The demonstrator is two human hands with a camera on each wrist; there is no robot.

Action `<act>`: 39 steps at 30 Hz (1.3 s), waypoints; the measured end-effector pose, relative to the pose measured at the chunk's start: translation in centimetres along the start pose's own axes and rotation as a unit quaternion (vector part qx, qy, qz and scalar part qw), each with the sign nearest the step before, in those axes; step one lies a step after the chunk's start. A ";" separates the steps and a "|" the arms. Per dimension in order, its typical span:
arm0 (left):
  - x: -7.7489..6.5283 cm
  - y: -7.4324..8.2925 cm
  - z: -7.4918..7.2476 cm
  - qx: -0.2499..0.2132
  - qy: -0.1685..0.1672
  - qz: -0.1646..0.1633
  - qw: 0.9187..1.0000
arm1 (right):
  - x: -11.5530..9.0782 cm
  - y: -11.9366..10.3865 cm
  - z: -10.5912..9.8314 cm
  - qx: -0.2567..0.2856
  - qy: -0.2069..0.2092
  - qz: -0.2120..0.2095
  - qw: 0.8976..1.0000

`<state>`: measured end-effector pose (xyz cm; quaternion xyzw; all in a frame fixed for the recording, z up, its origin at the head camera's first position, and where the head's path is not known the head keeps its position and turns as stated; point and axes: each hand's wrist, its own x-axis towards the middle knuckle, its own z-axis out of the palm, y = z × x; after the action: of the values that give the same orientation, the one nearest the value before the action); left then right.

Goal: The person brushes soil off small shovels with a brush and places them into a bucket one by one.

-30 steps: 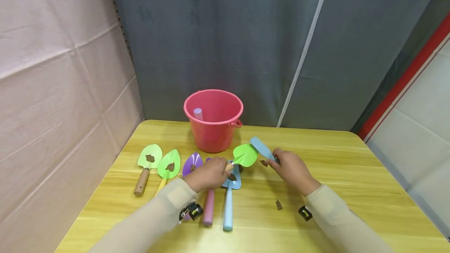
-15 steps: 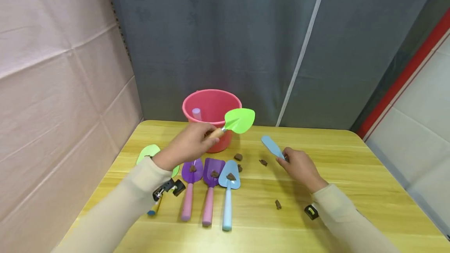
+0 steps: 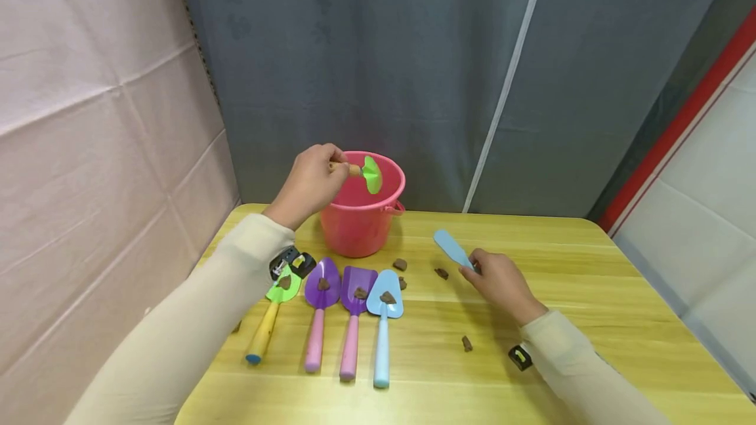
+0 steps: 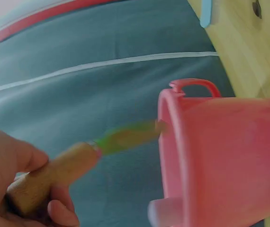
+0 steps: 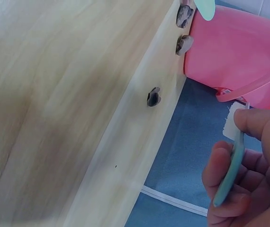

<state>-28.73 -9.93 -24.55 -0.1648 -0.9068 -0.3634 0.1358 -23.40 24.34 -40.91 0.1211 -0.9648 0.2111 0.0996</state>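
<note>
My left hand (image 3: 313,179) grips the wooden handle of a green hand trowel (image 3: 372,174) at the mouth of a pink bucket (image 3: 360,231). The trowel's blade is tipped on edge over the opening. In the left wrist view a blurred brown patch shows along the blade, pointing into the bucket. My right hand (image 3: 502,281) holds a small light blue brush (image 3: 452,248) above the table's right side; its white bristles (image 5: 233,120) show in the right wrist view. A pale purple handle (image 4: 166,212) sticks out of the bucket, hidden in the head view.
Before the bucket lie a green trowel (image 3: 283,286) with a yellow handle, a purple trowel (image 3: 322,281), a purple scoop (image 3: 359,281) and a blue trowel (image 3: 385,294), each bearing a brown piece. Several brown pieces, like this one (image 3: 467,344), lie loose on the table (image 3: 531,235).
My left hand has lifted the green trowel from beside the brush up and leftward to the bucket, then tipped its blade. The brush has moved slightly away and stayed over the right side.
</note>
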 end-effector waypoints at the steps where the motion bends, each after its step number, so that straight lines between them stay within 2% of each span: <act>1: 0.3 -0.2 0.3 0.002 0.000 -0.002 1.000 | 0.0 0.0 0.1 0.001 0.000 -0.001 1.000; 8: 1.4 -1.9 2.4 0.008 -0.018 -0.023 1.000 | -0.4 -0.2 0.4 0.010 -0.005 -0.001 1.000; 14: 1.4 -2.7 3.4 0.032 -0.030 -0.003 0.999 | -0.7 -0.4 0.6 0.008 -0.005 -0.003 1.000; 17: 1.4 -2.8 3.8 0.069 -0.040 0.015 0.997 | -0.7 -0.5 0.6 0.007 -0.006 -0.005 1.000; 20: 1.4 -2.7 4.0 0.111 -0.054 0.037 0.992 | -0.8 -0.6 0.5 0.006 -0.006 -0.005 1.000; 24: 1.5 -2.5 4.1 0.141 -0.075 0.048 0.986 | -0.8 -0.6 0.5 0.002 -0.006 -0.006 1.000; 32: 1.5 -2.4 4.0 0.145 -0.119 0.027 0.982 | -0.8 -0.6 0.9 -0.006 -0.011 -0.007 1.000; 39: 1.5 -2.3 3.8 0.138 -0.122 0.016 0.983 | -0.7 -0.7 0.9 -0.008 -0.012 -0.008 1.000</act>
<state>-31.47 -8.54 -28.10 -0.2021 -0.9553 -0.2093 0.0519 -22.68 23.44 -41.64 0.1310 -0.9665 0.2012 0.0904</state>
